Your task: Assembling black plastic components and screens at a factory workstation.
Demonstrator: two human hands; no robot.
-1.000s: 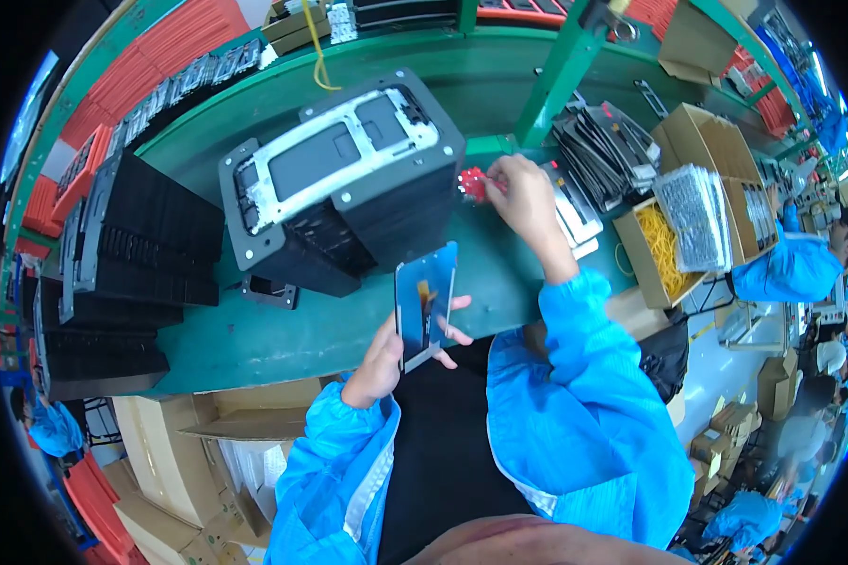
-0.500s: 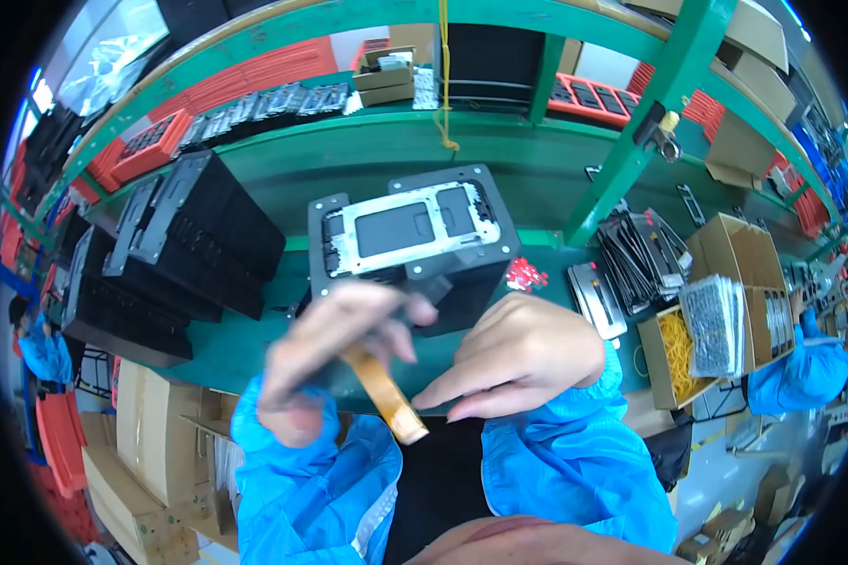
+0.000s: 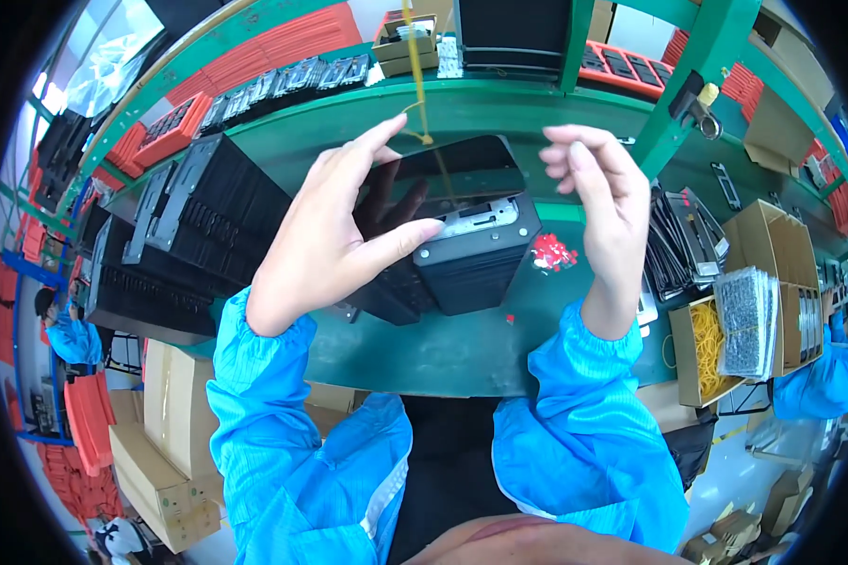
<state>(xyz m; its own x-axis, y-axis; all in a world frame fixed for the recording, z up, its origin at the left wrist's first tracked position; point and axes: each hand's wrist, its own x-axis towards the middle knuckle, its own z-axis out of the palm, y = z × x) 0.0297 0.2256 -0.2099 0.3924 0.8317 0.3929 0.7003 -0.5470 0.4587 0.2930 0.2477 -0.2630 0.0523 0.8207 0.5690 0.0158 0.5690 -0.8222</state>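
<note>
A glossy dark panel (image 3: 466,169) lies slightly tilted over a pale metal frame (image 3: 481,218) on a black block-like fixture (image 3: 476,273). My left hand (image 3: 320,226) spans the panel's left end, thumb at its near edge and fingers toward the far edge; their reflections show in the gloss. Most of the frame is hidden under the panel. To the right of the fixture my right hand (image 3: 603,193) is raised, fingers loosely bent and apart, holding nothing. Small red pieces (image 3: 554,252) lie heaped on the bench between the fixture and that hand.
Tall stacks of black fixtures (image 3: 198,217) stand at the left. On the right are thin dark frames (image 3: 678,240) and a box of yellow bands (image 3: 699,348). A yellow cord (image 3: 416,75) hangs beyond the panel. A green post (image 3: 693,85) rises at the right.
The orange-brown strip is gone from my hands. The dark panel now covers the previously exposed frame. My left hand moved forward onto it; my right hand rose and moved right.
</note>
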